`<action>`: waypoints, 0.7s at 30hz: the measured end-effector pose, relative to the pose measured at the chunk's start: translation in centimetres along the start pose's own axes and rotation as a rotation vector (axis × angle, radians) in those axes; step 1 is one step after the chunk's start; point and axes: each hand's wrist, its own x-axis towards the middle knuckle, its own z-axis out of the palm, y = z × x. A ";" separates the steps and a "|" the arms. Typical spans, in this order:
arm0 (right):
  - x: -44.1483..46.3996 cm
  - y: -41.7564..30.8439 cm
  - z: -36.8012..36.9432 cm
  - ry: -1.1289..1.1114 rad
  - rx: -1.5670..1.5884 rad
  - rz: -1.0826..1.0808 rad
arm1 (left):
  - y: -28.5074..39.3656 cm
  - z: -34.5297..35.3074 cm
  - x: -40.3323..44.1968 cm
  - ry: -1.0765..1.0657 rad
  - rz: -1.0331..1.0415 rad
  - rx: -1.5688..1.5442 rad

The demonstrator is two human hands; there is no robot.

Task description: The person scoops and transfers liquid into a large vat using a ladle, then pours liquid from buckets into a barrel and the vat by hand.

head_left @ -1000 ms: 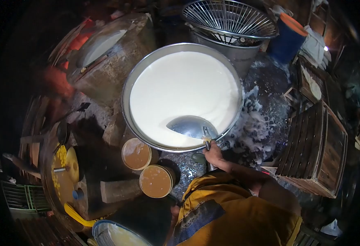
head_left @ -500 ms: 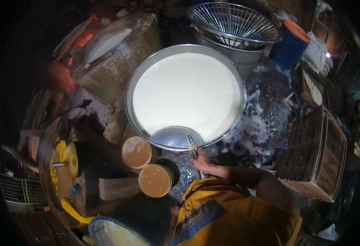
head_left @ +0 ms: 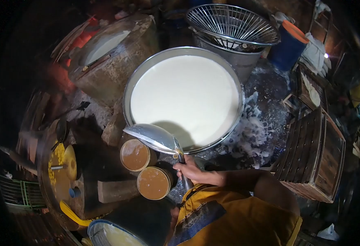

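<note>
A wide round metal vat holds white liquid. My right hand grips the dark handle of a large metal ladle, whose bowl is tilted over the vat's near left rim. Just below the bowl stand two round containers with a brown surface, one beside the vat and another nearer me. My left hand is low beside the yellow garment, mostly hidden; its fingers cannot be made out.
A metal basket rests on a grey bin behind the vat. Further right are a blue barrel and stacked wooden trays. White foam covers part of the floor. A blue-rimmed tub stands at lower left.
The ladle has moved left and up out of the white liquid, to the vat's near left rim. My right hand has moved left and toward me with it.
</note>
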 end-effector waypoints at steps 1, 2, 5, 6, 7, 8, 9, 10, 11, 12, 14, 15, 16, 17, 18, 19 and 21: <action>-0.5 -0.6 0.6 -0.024 0.030 0.011 | 0.1 -0.2 0.3 -0.029 0.062 0.020; -1.1 -1.4 1.1 -0.049 0.060 0.021 | 0.8 -0.5 0.8 -0.057 0.125 0.041; -1.7 -3.4 1.7 -0.251 0.181 0.114 | 1.8 -1.2 1.9 0.010 0.179 0.019; -1.6 -3.9 1.8 -0.323 0.218 0.154 | 1.9 -1.3 2.2 0.024 0.118 -0.034; -2.0 -5.1 2.1 -0.390 0.165 0.131 | 1.3 -1.2 2.5 0.037 0.051 -0.088; -1.5 -5.0 2.1 -0.423 0.095 0.121 | 0.9 -1.1 2.6 0.051 -0.009 -0.142; -0.7 -4.6 2.2 -0.456 0.025 0.112 | 0.4 -0.8 2.7 0.064 -0.054 -0.188; -0.4 -4.7 2.3 -0.490 -0.047 0.104 | 0.3 -0.9 2.9 0.075 -0.091 -0.220; -0.3 -4.8 2.5 -0.482 -0.087 0.024 | 0.1 -0.8 2.9 0.090 -0.124 -0.261; 0.0 -4.8 2.5 -0.469 -0.191 -0.026 | 0.0 -0.8 3.0 0.104 -0.148 -0.286; 1.6 -4.3 2.4 -0.444 -0.398 -0.128 | -0.6 -0.3 3.0 0.128 -0.190 -0.353; 2.2 -4.3 2.2 -0.442 -0.503 -0.255 | -1.1 0.1 3.0 0.137 -0.196 -0.422; 2.8 -4.3 2.0 -0.425 -0.608 -0.385 | -1.1 0.5 3.2 0.148 -0.196 -0.521; 3.0 -5.2 1.7 -0.443 -0.647 -0.419 | -1.1 0.7 4.1 0.058 -0.108 -1.271; 3.3 -5.3 1.6 -0.451 -0.625 -0.458 | -0.4 0.7 3.1 0.164 -0.214 -0.618; 3.6 -5.5 1.6 -0.459 -0.604 -0.498 | -0.6 0.9 2.7 0.176 -0.248 -0.489; 3.4 -6.8 1.3 -0.491 -0.568 -0.430 | 0.4 0.8 2.3 0.191 -0.282 -0.441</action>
